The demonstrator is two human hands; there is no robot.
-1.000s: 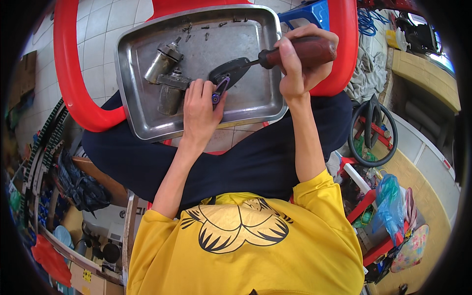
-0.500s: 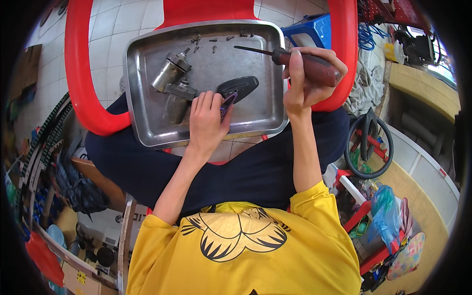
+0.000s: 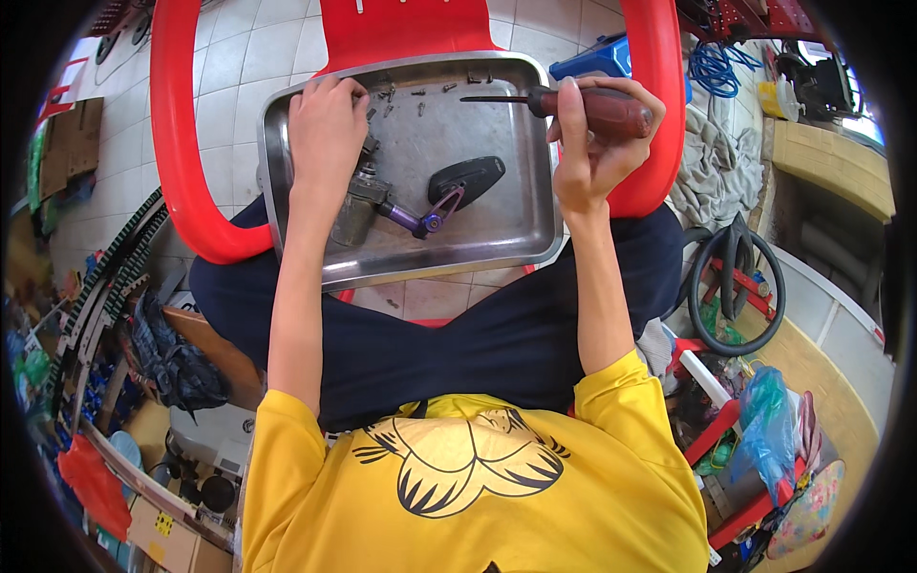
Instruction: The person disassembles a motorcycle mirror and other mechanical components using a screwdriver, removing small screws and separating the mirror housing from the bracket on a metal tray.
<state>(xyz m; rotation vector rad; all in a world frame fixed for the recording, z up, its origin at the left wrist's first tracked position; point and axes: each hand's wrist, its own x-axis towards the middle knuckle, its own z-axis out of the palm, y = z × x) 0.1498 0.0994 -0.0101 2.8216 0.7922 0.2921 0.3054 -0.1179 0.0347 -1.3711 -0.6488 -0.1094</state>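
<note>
My right hand (image 3: 611,134) is closed around the dark red handle of a screwdriver (image 3: 597,113), whose thin shaft points left above the metal tray (image 3: 411,270). Reaching over the tray's left side, my left hand (image 3: 330,124) has its fingers curled over a cylindrical metal part (image 3: 369,148). Most of that part and the fingertips are hidden. Just nearer to me, a second metal part (image 3: 358,205) lies in the tray. A black side mirror (image 3: 466,180) with a purple stem (image 3: 411,220) rests to its right. Several small screws (image 3: 420,93) lie along the far side.
The tray sits on a red plastic chair (image 3: 177,143) between its arms, over my legs. Blue cable (image 3: 716,69), grey cloth (image 3: 709,162) and a black tube ring (image 3: 764,320) are at the right. Dark plastic bags (image 3: 172,358) and a cardboard box (image 3: 172,535) are at the left.
My left hand has let go of the mirror's stem and moved left and away to the cylindrical part. The right hand still holds the screwdriver. The whole view has shifted slightly.
</note>
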